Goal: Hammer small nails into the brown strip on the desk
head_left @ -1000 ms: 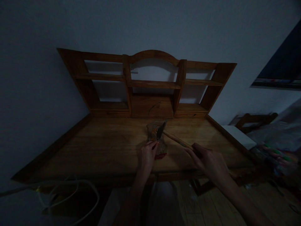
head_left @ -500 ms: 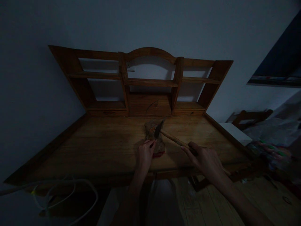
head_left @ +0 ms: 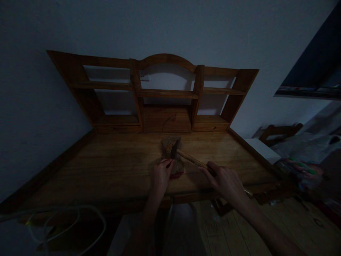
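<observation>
A hammer (head_left: 192,158) with a wooden handle and a dark head is in my right hand (head_left: 223,177), whose fingers wrap round the handle near its rear. The head is over a rough brown block-like piece (head_left: 179,165) with a red near edge, lying on the desk. My left hand (head_left: 161,174) is at that piece's left side, thumb and fingertips pinched together just below the hammer head. Whatever sits in the pinch is too small and dark to name. The dim light hides whether the head touches the piece.
The wooden desk (head_left: 119,167) has a shelf unit (head_left: 167,93) along its back, against the wall. A pale cable (head_left: 102,218) loops at the lower left. To the right are a white surface (head_left: 262,148), a wooden chair (head_left: 282,133) and clutter.
The whole view has shifted slightly, so the desk and hands appear a little further left. The hammer head stays over the brown piece, and both hands keep nearly the same pose.
</observation>
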Demonstrator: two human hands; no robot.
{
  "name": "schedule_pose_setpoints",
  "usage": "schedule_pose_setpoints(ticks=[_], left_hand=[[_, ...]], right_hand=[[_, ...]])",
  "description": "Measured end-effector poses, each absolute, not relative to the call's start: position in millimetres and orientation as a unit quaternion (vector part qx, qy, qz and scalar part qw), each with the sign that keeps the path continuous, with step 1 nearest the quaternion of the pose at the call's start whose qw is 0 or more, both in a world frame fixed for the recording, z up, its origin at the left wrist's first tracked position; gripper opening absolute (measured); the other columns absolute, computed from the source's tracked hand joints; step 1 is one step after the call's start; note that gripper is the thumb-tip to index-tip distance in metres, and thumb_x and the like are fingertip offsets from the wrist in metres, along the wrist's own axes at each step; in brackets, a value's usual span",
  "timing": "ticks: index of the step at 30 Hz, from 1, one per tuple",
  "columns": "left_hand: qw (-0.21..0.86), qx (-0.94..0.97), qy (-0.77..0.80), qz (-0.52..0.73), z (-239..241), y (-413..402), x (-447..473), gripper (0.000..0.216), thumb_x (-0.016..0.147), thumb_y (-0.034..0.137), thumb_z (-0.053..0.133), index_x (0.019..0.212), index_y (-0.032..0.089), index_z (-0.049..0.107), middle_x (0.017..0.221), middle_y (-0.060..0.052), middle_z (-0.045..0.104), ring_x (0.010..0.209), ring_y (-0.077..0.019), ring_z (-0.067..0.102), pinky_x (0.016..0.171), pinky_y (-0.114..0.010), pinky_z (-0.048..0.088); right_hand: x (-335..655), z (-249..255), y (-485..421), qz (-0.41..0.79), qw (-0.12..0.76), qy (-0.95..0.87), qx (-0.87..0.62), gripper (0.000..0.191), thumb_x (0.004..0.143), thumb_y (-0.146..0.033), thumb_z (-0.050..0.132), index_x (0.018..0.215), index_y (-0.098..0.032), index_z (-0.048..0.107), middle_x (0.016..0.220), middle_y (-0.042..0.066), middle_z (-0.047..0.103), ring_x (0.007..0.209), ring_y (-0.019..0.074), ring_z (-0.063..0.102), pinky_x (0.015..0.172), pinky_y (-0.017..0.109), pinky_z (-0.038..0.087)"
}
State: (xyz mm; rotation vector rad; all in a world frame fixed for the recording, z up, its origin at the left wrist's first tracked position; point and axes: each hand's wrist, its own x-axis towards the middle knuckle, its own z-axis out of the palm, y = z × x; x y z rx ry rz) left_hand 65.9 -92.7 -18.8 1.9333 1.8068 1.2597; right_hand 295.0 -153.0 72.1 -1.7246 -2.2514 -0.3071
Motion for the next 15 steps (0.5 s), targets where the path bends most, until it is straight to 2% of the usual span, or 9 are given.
schedule_pose_setpoints(ticks=[8,15], left_hand=[[0.091,0.653,0.622,0.422,-17.3,-94.1,65.6,0.019,0.088,0.028,0.058,0.096,0.021,0.074,0.093,-0.005,0.072,0.076,-0.0148,0.065,0.068,-0.023,0.046],[0.084,0.670,0.618,0.403,-14.3,-94.8,63.7,0.022,0.088,0.026,0.055,0.076,0.018,0.072,0.080,-0.004,0.070,0.070,-0.0133,0.062,0.064,-0.022,0.040]], right_hand=[[298.8,70.7,-157.8,-0.077,0.181,-0.774,-0.601,0.036,0.096,-0.049,0.036,0.087,-0.023,0.059,0.066,0.004,0.072,0.060,0.0231,0.070,0.049,0.026,0.030],[294.4,64.9,-157.3,-0.079,0.147,-0.787,-0.594,0.037,0.096,-0.050,0.035,0.088,-0.024,0.060,0.064,0.004,0.072,0.057,0.0227,0.069,0.048,0.027,0.028]])
